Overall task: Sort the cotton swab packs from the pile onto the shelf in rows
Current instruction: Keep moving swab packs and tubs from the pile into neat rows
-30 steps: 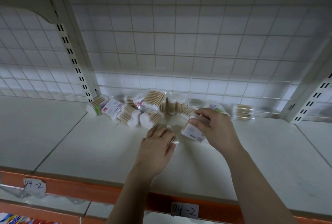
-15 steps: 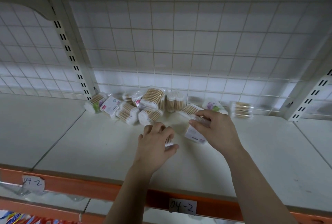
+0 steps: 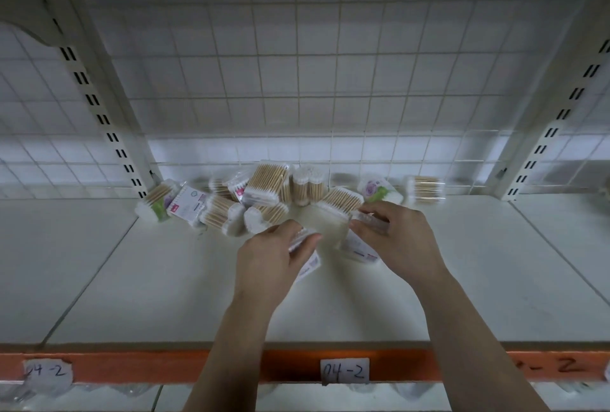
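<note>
A pile of cotton swab packs (image 3: 264,188) lies on the white shelf (image 3: 158,279) before a wire grid (image 3: 297,81). In front of the pile, the left hand (image 3: 274,259), fingers curled, grips a blurred pack (image 3: 310,264), mostly hidden; right of it, the right hand (image 3: 399,240) pinches a second pack (image 3: 358,246), label partly covered.

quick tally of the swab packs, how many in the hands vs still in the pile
packs held: 2, left pack in the left hand, right pack in the right hand
packs in the pile: about 11, overlap hides some
total: about 13 packs
</note>
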Available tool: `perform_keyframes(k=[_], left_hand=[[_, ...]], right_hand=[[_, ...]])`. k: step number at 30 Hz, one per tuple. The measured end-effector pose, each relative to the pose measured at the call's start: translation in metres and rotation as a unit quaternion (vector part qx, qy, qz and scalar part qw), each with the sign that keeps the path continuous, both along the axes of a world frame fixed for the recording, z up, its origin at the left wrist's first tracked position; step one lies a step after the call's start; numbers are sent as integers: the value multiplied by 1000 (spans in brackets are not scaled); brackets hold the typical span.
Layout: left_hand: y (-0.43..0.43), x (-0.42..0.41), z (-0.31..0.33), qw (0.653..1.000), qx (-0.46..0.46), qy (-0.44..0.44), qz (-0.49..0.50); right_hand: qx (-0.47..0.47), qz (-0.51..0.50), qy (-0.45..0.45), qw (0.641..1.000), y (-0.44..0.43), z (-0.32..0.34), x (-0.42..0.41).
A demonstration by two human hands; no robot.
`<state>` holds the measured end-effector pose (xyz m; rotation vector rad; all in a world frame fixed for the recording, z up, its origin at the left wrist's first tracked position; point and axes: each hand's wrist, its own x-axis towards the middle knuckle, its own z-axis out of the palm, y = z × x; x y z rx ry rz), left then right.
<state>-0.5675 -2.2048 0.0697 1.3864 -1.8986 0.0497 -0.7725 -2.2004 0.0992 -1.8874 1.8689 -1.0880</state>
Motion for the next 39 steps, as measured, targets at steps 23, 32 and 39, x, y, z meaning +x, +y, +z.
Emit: perform_keyframes(k=[23,32,39], left_hand=[[79,-213,34,969,40,45,-239],[149,-366,36,954,18,53,-296],[176,-464,38,939,3,-6,-344]], right_hand=[[-32,-134,41,990,171,16,-201],[-43,-174,61,982,270,14,-345],[-53,-243,81,965,309,21,-428]])
